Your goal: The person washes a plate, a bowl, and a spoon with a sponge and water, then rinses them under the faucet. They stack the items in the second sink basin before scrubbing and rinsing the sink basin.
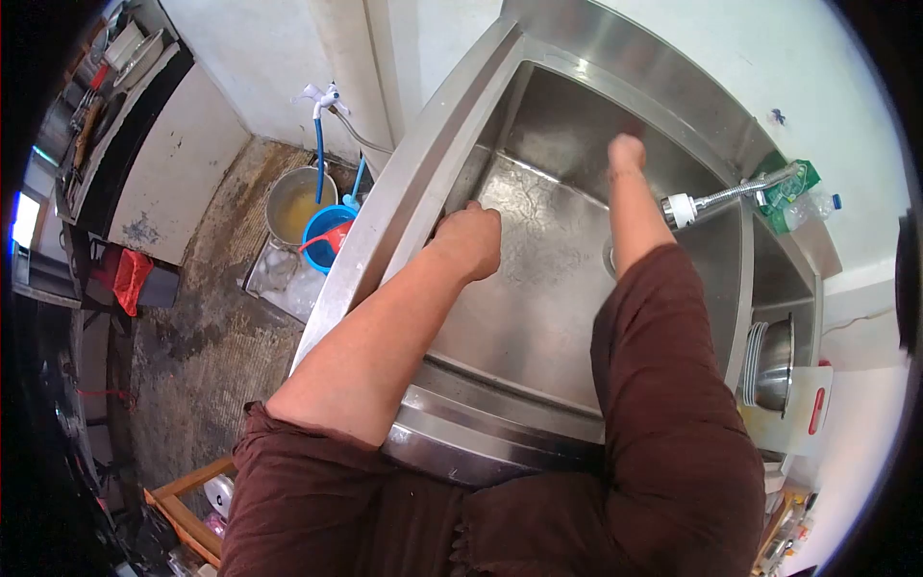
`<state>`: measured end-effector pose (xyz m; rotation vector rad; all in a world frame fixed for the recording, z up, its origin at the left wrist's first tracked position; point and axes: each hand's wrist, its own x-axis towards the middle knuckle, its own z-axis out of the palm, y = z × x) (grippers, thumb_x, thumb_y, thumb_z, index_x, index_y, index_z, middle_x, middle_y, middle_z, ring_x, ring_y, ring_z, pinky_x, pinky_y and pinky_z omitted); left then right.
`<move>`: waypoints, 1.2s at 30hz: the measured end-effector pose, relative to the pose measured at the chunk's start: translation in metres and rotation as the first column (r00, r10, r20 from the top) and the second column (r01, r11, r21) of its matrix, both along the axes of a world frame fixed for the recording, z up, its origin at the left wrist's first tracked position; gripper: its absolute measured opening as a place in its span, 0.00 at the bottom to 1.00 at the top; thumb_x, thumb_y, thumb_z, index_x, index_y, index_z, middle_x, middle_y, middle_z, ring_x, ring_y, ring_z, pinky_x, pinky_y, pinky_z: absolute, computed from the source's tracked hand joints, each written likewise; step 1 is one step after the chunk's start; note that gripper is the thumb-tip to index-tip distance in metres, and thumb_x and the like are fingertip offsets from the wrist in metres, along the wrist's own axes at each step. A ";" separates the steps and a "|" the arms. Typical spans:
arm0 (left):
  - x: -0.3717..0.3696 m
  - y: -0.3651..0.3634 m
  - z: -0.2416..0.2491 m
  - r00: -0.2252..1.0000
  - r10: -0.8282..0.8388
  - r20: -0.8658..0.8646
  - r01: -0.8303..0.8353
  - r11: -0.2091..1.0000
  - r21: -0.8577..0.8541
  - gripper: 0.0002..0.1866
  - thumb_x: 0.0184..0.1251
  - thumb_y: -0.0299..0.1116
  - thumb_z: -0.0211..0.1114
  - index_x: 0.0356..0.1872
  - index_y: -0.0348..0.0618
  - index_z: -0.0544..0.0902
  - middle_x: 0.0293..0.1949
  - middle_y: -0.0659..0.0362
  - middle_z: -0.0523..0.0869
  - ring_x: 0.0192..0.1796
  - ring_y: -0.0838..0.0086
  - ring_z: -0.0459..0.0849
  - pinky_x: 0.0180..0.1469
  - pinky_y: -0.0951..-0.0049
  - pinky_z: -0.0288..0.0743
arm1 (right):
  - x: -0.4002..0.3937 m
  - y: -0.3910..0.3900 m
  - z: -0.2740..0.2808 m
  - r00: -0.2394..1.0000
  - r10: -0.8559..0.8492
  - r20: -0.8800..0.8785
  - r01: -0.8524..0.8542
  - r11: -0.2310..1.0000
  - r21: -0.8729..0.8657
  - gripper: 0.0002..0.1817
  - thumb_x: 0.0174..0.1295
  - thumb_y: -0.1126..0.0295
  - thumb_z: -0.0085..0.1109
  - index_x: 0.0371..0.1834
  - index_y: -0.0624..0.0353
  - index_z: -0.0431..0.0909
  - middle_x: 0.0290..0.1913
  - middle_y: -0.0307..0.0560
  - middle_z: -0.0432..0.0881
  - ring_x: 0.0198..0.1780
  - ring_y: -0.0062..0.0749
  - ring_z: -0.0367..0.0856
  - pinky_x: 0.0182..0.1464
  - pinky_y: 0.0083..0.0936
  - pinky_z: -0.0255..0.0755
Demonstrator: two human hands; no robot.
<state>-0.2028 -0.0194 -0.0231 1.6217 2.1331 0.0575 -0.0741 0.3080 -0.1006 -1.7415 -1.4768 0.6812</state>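
A large stainless steel sink (538, 317) lies below me, its floor wet and streaked. My left hand (471, 240) is at the sink's left inner wall, its fingers curled closed. Whatever it may hold is hidden behind the knuckles. Farther in, my right hand (627, 154) reaches toward the back wall of the basin. Motion smears it, and its fingers cannot be made out. Just right of my right forearm is a white tap head (681, 210) on a flexible metal hose (740, 189).
On the floor at left stand a metal pot (281, 213) of yellowish liquid and a blue bucket (315, 252) with a red dipper (332, 237). A wall tap (325, 97) is above. At right are a steel bowl (775, 365), a cutting board (803, 438) and a green packet (774, 210).
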 end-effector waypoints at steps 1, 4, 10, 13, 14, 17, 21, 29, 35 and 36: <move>-0.001 0.000 0.000 1.000 -0.013 0.000 0.013 1.000 0.007 0.22 0.56 0.36 0.64 0.49 0.33 0.74 0.51 0.42 0.74 0.53 0.50 0.77 0.55 0.58 0.72 | 0.013 0.002 -0.018 1.000 0.005 0.003 -0.005 1.000 -0.002 0.18 0.56 0.65 0.49 0.38 0.70 0.80 0.44 0.60 0.82 0.45 0.42 0.82 0.44 0.34 0.73; 0.001 0.000 -0.003 1.000 -0.026 0.002 0.026 1.000 0.018 0.22 0.56 0.36 0.64 0.48 0.33 0.74 0.51 0.42 0.74 0.52 0.50 0.77 0.55 0.58 0.72 | 0.065 -0.025 -0.053 0.840 0.065 -0.539 -0.183 0.969 -0.168 0.14 0.58 0.67 0.45 0.36 0.66 0.77 0.32 0.52 0.79 0.35 0.49 0.79 0.40 0.40 0.75; 0.001 0.002 -0.004 0.999 -0.025 -0.022 0.026 1.000 0.018 0.21 0.57 0.36 0.63 0.48 0.33 0.74 0.51 0.41 0.75 0.52 0.50 0.77 0.54 0.57 0.72 | 0.102 -0.116 -0.004 0.351 -0.503 -0.790 -0.327 0.724 -0.607 0.15 0.66 0.65 0.41 0.39 0.69 0.70 0.31 0.54 0.75 0.32 0.42 0.75 0.36 0.36 0.73; 0.002 0.000 0.000 1.000 -0.013 -0.007 0.014 0.999 0.044 0.18 0.56 0.30 0.58 0.47 0.32 0.75 0.51 0.41 0.74 0.52 0.50 0.78 0.53 0.58 0.73 | 0.140 -0.102 -0.009 0.224 -0.367 -0.903 -0.606 0.674 -0.424 0.12 0.67 0.68 0.39 0.43 0.67 0.66 0.37 0.55 0.75 0.34 0.43 0.77 0.35 0.36 0.76; 0.002 0.000 0.001 1.000 -0.002 0.008 0.001 0.997 0.071 0.16 0.54 0.24 0.55 0.46 0.32 0.76 0.52 0.40 0.74 0.52 0.51 0.79 0.53 0.59 0.74 | 0.144 -0.096 -0.005 0.158 -0.357 -0.920 -0.711 0.606 -0.357 0.12 0.66 0.68 0.40 0.44 0.68 0.65 0.39 0.55 0.75 0.35 0.43 0.78 0.35 0.35 0.76; 0.002 0.002 -0.003 0.999 0.016 0.037 -0.020 0.994 0.111 0.16 0.55 0.23 0.54 0.46 0.31 0.75 0.52 0.40 0.74 0.51 0.50 0.79 0.53 0.58 0.74 | 0.130 -0.096 0.006 0.120 -0.341 -0.932 -0.731 0.605 -0.316 0.12 0.65 0.69 0.43 0.43 0.70 0.68 0.39 0.55 0.77 0.37 0.43 0.79 0.37 0.35 0.77; 0.003 0.004 0.000 0.988 0.077 0.134 -0.101 0.978 0.183 0.15 0.62 0.30 0.52 0.46 0.30 0.73 0.50 0.39 0.75 0.52 0.49 0.77 0.54 0.58 0.71 | 0.093 -0.118 -0.003 0.250 -0.191 -0.949 -0.770 0.555 -0.314 0.13 0.60 0.70 0.47 0.38 0.73 0.74 0.33 0.55 0.80 0.36 0.42 0.79 0.41 0.35 0.77; -0.002 0.008 -0.007 0.987 0.030 0.160 -0.070 0.965 0.252 0.19 0.69 0.39 0.46 0.45 0.29 0.73 0.48 0.36 0.76 0.52 0.44 0.74 0.57 0.53 0.66 | -0.017 -0.328 0.050 0.365 0.028 -0.931 -0.930 0.052 -0.363 0.17 0.63 0.69 0.47 0.49 0.73 0.73 0.45 0.57 0.80 0.45 0.46 0.80 0.55 0.38 0.71; 0.001 0.010 -0.003 0.985 0.070 0.157 -0.095 0.982 0.161 0.18 0.69 0.37 0.47 0.46 0.29 0.73 0.51 0.39 0.75 0.53 0.49 0.75 0.55 0.57 0.70 | 0.066 -0.394 0.073 0.029 0.754 -0.657 -0.932 -0.217 -0.290 0.33 0.70 0.47 0.35 0.65 0.67 0.62 0.67 0.60 0.62 0.69 0.42 0.59 0.69 0.32 0.52; 0.001 0.010 -0.004 0.987 0.079 0.140 -0.100 0.984 0.150 0.18 0.68 0.37 0.48 0.47 0.29 0.74 0.51 0.40 0.75 0.53 0.49 0.76 0.55 0.57 0.71 | 0.085 -0.386 0.079 0.081 0.752 -0.654 -0.867 -0.271 -0.419 0.36 0.69 0.43 0.31 0.67 0.63 0.58 0.70 0.57 0.56 0.71 0.41 0.54 0.71 0.32 0.48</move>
